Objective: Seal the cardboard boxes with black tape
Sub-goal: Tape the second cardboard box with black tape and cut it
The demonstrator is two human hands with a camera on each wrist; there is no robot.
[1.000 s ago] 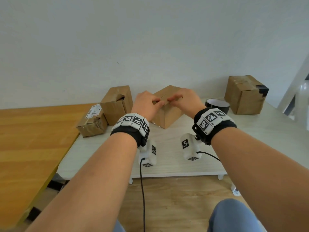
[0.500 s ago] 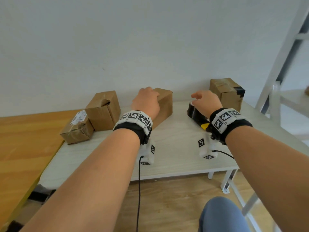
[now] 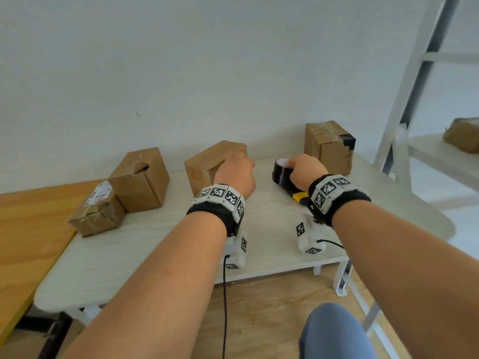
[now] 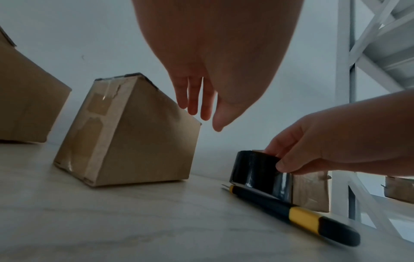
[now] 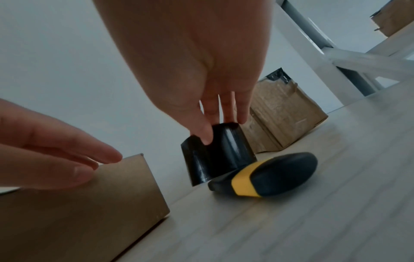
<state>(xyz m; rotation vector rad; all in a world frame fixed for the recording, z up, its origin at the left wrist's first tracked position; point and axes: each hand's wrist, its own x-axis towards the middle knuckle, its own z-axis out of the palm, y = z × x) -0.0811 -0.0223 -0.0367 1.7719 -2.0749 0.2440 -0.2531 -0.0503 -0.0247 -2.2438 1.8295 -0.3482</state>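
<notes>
A brown cardboard box (image 3: 207, 164) stands in the middle of the white table (image 3: 155, 242). My left hand (image 3: 234, 174) rests on its top right edge with straight fingers (image 4: 192, 106). To the right, my right hand (image 3: 303, 169) grips the roll of black tape (image 3: 281, 174), which sits on the table. In the right wrist view the thumb (image 5: 201, 131) presses the outside of the roll (image 5: 217, 154) and the other fingers reach into its core. A black and yellow utility knife (image 3: 298, 195) lies against the roll's near side.
Another box (image 3: 140, 177) with a gaping top and a small labelled box (image 3: 97, 216) stand at the left. A box (image 3: 329, 147) with black tape on one corner stands behind the roll. A wooden table (image 3: 26, 229) adjoins on the left, a white shelf frame (image 3: 414, 99) on the right.
My right hand has left the middle box, moved right and taken hold of the tape roll. The left hand stays on the box. The head view has swung to the right.
</notes>
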